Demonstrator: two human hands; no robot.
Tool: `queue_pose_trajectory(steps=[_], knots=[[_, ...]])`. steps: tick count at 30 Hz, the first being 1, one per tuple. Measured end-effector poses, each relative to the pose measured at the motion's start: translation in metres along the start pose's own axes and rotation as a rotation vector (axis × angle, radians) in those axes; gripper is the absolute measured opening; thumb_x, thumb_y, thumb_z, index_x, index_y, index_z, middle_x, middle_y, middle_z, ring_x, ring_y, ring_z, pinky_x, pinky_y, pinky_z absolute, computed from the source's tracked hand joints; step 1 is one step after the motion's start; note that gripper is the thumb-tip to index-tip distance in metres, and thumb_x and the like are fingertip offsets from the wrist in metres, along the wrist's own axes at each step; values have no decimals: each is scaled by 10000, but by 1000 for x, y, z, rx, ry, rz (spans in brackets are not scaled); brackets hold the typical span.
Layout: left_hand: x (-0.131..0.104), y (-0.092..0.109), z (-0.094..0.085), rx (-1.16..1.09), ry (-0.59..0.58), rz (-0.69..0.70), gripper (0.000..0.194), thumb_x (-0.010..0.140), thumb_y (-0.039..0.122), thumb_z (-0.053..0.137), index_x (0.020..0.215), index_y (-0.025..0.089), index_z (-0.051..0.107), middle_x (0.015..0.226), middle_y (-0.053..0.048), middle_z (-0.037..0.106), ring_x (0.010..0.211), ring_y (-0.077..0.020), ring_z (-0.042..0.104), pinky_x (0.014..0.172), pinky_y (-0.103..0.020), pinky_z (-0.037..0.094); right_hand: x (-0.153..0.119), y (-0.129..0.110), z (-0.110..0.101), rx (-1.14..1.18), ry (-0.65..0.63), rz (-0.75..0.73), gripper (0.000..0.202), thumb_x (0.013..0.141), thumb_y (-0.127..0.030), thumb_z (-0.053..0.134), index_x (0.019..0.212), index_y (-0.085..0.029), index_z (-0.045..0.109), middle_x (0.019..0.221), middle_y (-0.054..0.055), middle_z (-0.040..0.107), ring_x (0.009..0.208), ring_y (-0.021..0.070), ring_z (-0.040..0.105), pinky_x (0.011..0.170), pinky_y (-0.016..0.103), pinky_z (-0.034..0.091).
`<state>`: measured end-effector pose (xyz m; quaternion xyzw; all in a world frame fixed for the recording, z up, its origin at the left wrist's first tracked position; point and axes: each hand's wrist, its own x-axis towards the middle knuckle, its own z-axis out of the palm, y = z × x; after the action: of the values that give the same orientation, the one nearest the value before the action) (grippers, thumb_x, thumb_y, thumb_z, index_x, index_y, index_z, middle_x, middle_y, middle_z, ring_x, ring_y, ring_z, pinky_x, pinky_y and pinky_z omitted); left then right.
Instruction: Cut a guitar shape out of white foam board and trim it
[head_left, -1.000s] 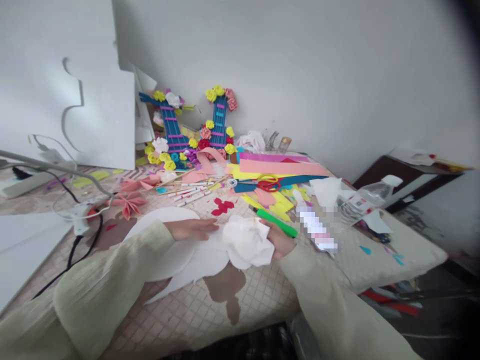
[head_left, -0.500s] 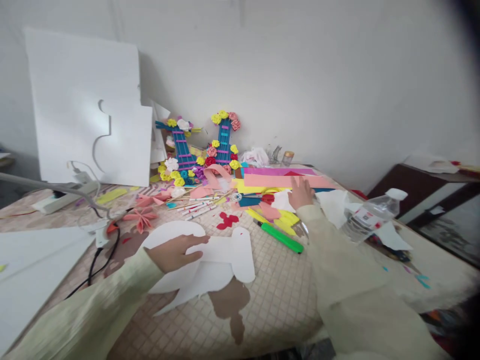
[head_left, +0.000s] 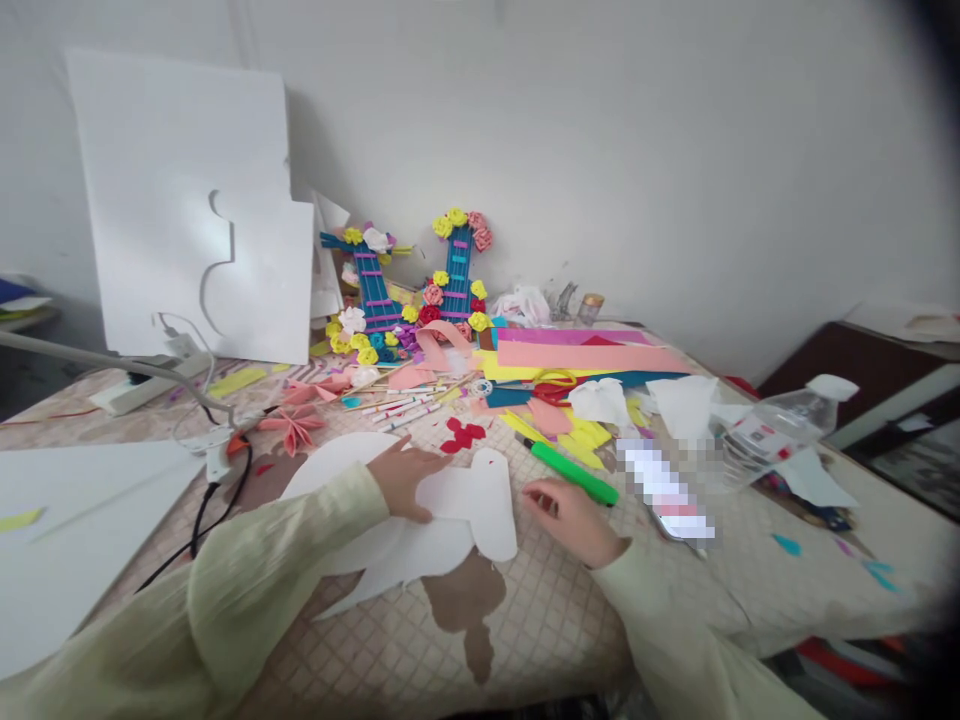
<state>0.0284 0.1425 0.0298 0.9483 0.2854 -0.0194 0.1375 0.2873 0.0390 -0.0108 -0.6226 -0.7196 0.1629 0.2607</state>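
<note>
A white guitar-shaped cutout lies flat on the table in front of me, its rounded head end pointing right. Pressed flat across the middle of it is my left hand, fingers spread. Just right of the head end hovers my right hand, its fingers curled in toward the thumb; whatever they may hold is too small or hidden to tell. Beyond the right hand lies a green utility knife. Red paper scraps sit above the cutout.
Red-and-yellow scissors and coloured paper strips lie farther back. A phone and a plastic bottle stand to the right. Two flower-trimmed blue guitar pieces lean at the wall. Cords run by a power strip.
My right hand has drawn back from the coloured paper toward the cutout's head end, uncovering the scissors and phone. My left hand has slid right along the cutout.
</note>
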Motion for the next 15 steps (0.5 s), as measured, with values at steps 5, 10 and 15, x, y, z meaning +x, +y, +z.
queue_pose_trajectory(steps=[5, 10, 15], knots=[[-8, 14, -11, 65, 92, 5, 797, 562, 290, 648, 1298, 140, 383, 1197, -160, 552, 1093, -356, 483, 1027, -538, 31, -13, -5, -7, 235, 83, 120, 272, 801, -356, 477, 937, -166, 617, 832, 70, 665, 689, 176, 604, 620, 308, 497], [-51, 50, -32, 242, 342, 110, 747, 646, 367, 570, 1322, 162, 328, 1245, -116, 521, 1087, -292, 487, 1042, -489, 57, -30, -33, -26, 610, 168, 60, 307, 825, -396, 457, 1041, -222, 592, 923, 57, 669, 726, 166, 625, 633, 287, 522], [-86, 76, -40, 397, 509, 161, 707, 684, 292, 527, 1341, 184, 291, 1216, -69, 556, 1053, -249, 510, 1021, -438, 133, -49, -71, -47, 583, 191, -83, 233, 825, -305, 489, 1014, -313, 625, 872, 13, 683, 799, 182, 629, 627, 252, 517]])
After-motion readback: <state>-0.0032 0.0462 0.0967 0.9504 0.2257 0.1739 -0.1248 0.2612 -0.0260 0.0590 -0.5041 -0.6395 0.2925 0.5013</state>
